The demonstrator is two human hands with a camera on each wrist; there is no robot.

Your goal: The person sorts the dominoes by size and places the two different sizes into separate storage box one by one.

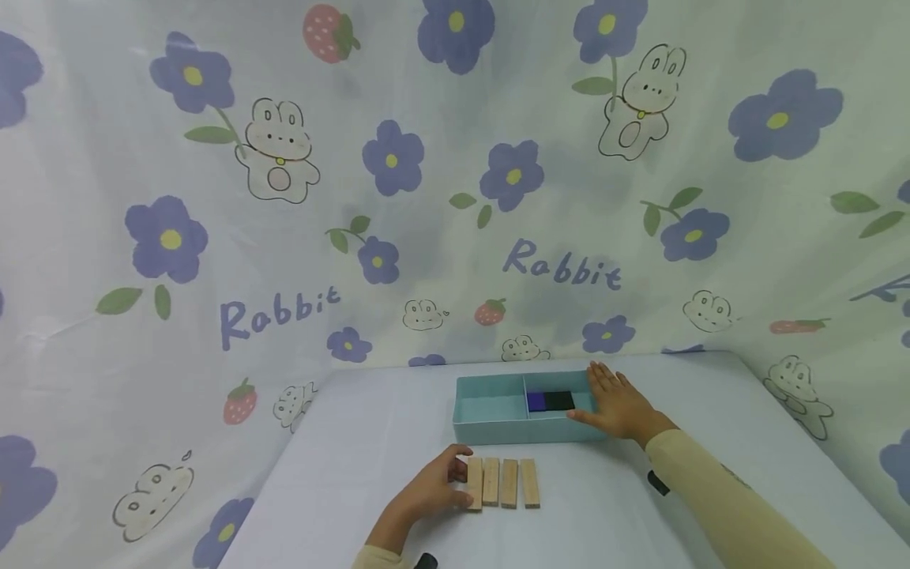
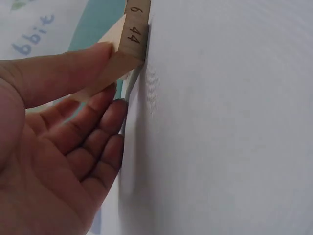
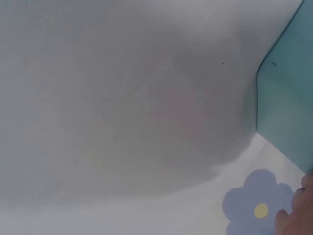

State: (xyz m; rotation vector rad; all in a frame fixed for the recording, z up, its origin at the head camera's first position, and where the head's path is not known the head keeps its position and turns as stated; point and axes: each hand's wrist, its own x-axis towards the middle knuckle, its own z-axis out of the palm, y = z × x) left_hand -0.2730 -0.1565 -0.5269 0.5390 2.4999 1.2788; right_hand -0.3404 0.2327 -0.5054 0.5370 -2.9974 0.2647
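Note:
A row of several light wooden blocks lies in front of a pale blue box (image 1: 490, 432). My left hand (image 1: 434, 486) pinches the leftmost wooden block (image 1: 475, 484) with thumb and fingers at its two ends. In the left wrist view, the number 44 shows on the end of this wooden block (image 2: 133, 41), and the neighbouring block (image 2: 137, 10) bears a 6. Over the box's right end rests my right hand (image 1: 622, 407), fingers stretched along the side and thumb at the front rim. Only some knuckles show in the right wrist view.
A divider splits the box into two compartments. Its right one holds a purple piece (image 1: 536, 401) and a black piece (image 1: 559, 401). White cloth (image 1: 384, 419) covers the table, and a patterned curtain (image 1: 441, 237) hangs behind it.

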